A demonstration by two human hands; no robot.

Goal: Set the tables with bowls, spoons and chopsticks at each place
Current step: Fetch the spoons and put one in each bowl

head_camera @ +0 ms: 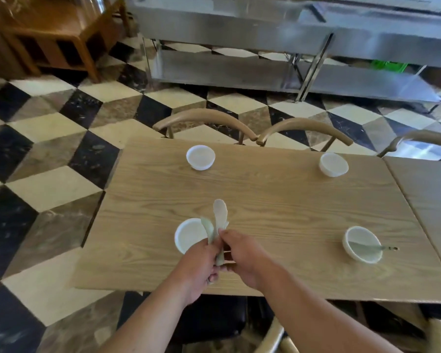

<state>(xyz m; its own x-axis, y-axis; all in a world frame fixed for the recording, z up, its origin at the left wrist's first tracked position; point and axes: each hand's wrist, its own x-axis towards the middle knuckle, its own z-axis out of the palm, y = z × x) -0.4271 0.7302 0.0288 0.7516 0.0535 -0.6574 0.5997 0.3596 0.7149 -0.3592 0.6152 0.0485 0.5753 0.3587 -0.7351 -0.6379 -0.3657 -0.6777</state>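
Head view, surface: a pale wood-grain surface (265, 200) fills the middle of the frame, with a second one butted against it at the right edge.
Head view, bowls: four white bowls are laid out, one at upper left (200, 157), one at upper right (333, 164), one at lower left (189, 235) just beside the hands, one at lower right (362, 244).
Head view, placed spoon: a pale green spoon (369, 247) is seen lying in the lower-right bowl, its handle overhanging the rim to the right.
Head view, held spoons: a small bunch of spoons (218, 225) is held upright at lower centre, bowls of the spoons uppermost, over the surface just right of the lower-left bowl.
Head view, left hand: the left hand (201, 263) is closed around the handles of the bunch.
Head view, right hand: the right hand (242, 256) is pinching one spoon handle with thumb and fingertips, apparently to draw it from the bunch.
Head view, chopsticks: thin pale sticks between the hands may be chopsticks; this cannot be told for certain.
Handling, spoons: judged light, rigid and smooth, likely melamine or ceramic, so slippery against one another; best taken by the handle, one at a time.
Handling, bowls: judged light, hard and chippable; best gripped at the rim.
Progress: three bowls are without spoons yet.
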